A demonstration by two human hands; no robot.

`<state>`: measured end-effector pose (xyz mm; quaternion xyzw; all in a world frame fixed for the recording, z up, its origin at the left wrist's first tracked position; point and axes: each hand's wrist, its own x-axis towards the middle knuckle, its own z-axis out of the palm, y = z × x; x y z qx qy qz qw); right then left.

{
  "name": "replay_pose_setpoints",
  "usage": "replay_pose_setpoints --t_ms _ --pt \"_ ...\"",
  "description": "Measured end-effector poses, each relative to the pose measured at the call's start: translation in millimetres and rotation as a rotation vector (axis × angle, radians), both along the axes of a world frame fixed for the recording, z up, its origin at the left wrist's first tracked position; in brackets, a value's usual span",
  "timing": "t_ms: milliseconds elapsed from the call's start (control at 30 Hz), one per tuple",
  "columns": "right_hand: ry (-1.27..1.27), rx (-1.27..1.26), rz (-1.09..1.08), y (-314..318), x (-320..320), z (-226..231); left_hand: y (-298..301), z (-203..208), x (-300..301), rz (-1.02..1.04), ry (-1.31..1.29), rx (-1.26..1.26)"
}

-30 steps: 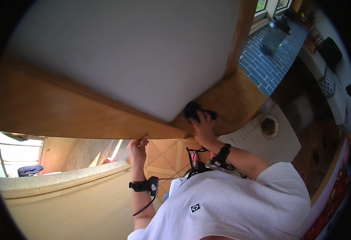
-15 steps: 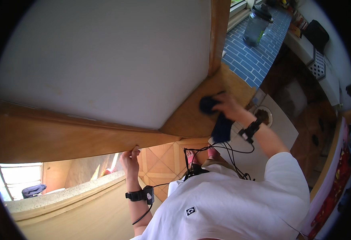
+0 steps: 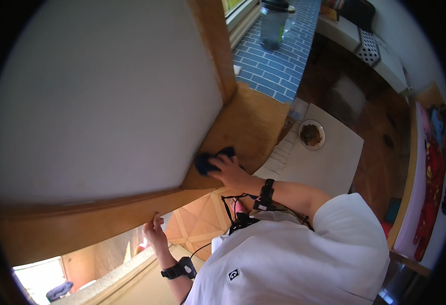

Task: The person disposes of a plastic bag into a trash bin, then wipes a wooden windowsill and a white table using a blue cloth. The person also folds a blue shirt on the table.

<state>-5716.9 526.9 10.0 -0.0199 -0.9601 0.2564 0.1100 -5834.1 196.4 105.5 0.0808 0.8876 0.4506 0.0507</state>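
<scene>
My right hand [image 3: 228,172] presses a bunched dark blue cloth [image 3: 206,164] onto the wooden ledge [image 3: 248,122], close to where the wood meets the grey-white panel [image 3: 106,101]. The fingers are bent over the cloth and partly blurred. At the lower edge of the long wooden board [image 3: 95,218], my left hand [image 3: 155,233] has its fingers curled, the tips close against the wood. No object shows in that hand. Each wrist carries a black strap with a small device.
Beyond the ledge runs a sill with blue brick-pattern covering [image 3: 274,71], where a clear bottle with a black lid [image 3: 272,28] stands. On the pale table [image 3: 337,152] to the right is a plate of food [image 3: 312,134]. Black cables [image 3: 240,218] hang by my waist.
My right hand has moved with the cloth from the outer part of the ledge toward the panel's corner. The view has shifted; the left hand stays at the board's edge.
</scene>
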Motion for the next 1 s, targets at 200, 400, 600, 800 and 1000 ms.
replay_pose_setpoints --t_ms 200,400,600,800,1000 --pt "-0.042 0.028 0.234 72.9 68.6 -10.0 15.0 -7.5 2.8 -0.031 -0.013 0.019" --pt "0.204 -0.026 -0.177 107.7 155.8 -37.5 25.7 -26.0 5.3 0.007 -0.021 0.002" --pt "0.072 -0.555 -0.817 135.9 250.0 -95.3 71.3 -34.4 35.8 0.022 -0.311 -0.246" --pt "0.088 -1.371 -1.445 160.9 332.5 -164.2 207.7 -35.6 95.6 -0.714 -0.696 -0.206" --pt "0.030 -1.385 -1.585 180.1 376.2 -180.1 369.8 -49.4 143.2 -1.203 -0.759 -0.061"
